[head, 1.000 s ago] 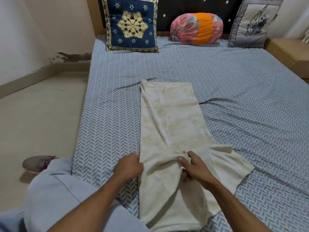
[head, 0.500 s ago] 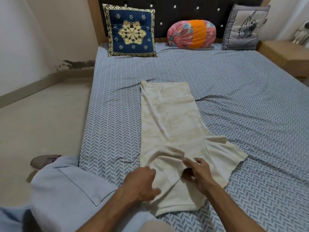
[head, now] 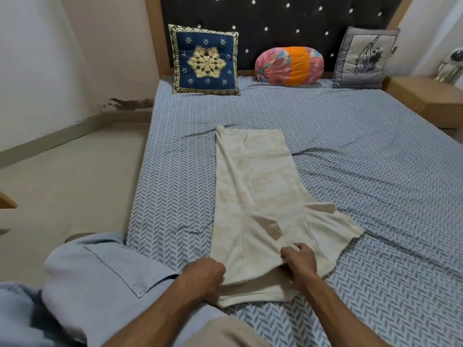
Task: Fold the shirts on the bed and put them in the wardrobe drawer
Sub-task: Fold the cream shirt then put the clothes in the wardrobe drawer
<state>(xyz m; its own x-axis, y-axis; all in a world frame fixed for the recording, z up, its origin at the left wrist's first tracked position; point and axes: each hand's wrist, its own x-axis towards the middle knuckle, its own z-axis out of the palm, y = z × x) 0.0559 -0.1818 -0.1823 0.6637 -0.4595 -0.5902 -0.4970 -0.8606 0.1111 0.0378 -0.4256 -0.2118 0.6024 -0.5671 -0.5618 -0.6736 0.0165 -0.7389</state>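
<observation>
Cream shirt (head: 260, 196) lies lengthwise on bed (head: 363, 151), one sleeve still out. Left hand (head: 205, 274) and right hand (head: 299, 259) both pinch its near end. Fabric looks soft, light, limp; best gripped at edges.

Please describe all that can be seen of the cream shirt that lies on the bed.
The cream shirt looks like soft cloth with a faint mottled pattern. It lies flat and lengthwise on the blue patterned bedsheet; its left side is folded inward, and one short sleeve spreads out to the right. The left hand and right hand both grip its near end, where the cloth is doubled over.
</observation>
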